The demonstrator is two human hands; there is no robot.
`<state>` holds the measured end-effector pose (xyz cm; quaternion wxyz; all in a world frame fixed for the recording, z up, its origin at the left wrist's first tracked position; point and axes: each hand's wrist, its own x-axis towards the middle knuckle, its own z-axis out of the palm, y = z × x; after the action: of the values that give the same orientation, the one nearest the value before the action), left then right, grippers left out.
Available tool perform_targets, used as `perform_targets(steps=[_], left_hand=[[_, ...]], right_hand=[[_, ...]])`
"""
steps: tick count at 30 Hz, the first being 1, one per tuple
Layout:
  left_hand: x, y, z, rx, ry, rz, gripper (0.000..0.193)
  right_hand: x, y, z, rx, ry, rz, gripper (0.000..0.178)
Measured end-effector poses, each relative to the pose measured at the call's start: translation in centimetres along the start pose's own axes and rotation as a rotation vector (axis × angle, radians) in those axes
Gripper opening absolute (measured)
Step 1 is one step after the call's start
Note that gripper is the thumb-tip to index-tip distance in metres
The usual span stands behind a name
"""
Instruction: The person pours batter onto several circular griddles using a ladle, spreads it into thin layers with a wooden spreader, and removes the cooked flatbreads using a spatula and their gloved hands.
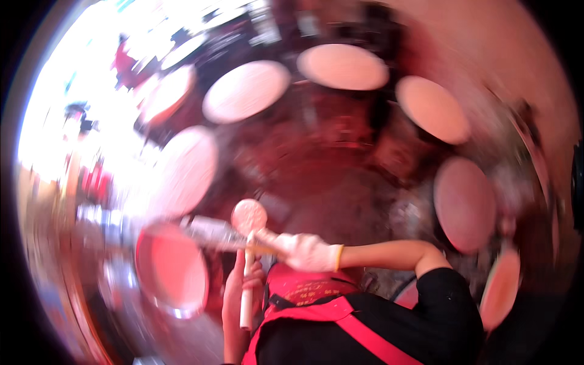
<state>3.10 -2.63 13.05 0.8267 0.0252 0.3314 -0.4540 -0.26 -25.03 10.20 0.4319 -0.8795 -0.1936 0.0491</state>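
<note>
My left hand is wrapped round a pale, straight stick-like handle that stands nearly upright before my apron. A pale round disc sits at its upper end; blur hides whether the two are joined. My right hand, in a white glove with a yellow cuff, grips the thin handle of a long flat tool. The tool crosses in front of the stick and points left, its far part smeared and shiny. Left of my hands is a round pan with a red rim and a pinkish inside.
Several round pale plates stand in a ring around me, among them one far left, one far ahead and one at right. Dark reddish machinery or floor lies inside the ring. Bright light washes out the left side.
</note>
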Motion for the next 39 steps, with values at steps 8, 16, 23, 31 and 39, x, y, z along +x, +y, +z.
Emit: perform_targets(steps=[8,16,23,31,39], left_hand=[[-9.7,19.6,-20.8,1.701,1.349,1.644,0.04],[-14.6,38.0,-29.1,2.318,1.435,0.898,0.038],[-1.0,39.1,-28.2,-0.56,0.093,0.771,0.021],[-7.2,37.0,-15.7,-0.567,-0.352,0.969,0.029],[-23.3,27.2,-1.5,-0.113,-0.259,1.164,0.027]], right_hand=[[8.9,1.0,10.1,0.395,-0.247,0.414,0.034],[28.1,-2.8,25.0,-0.022,-0.425,-0.168,0.056],[34.2,0.9,35.0,-0.368,-0.551,-0.016,0.061],[26.2,-0.9,25.3,-0.194,-0.446,-0.111,0.063],[23.2,-6.6,19.7,-0.014,-0.203,-0.356,0.066]])
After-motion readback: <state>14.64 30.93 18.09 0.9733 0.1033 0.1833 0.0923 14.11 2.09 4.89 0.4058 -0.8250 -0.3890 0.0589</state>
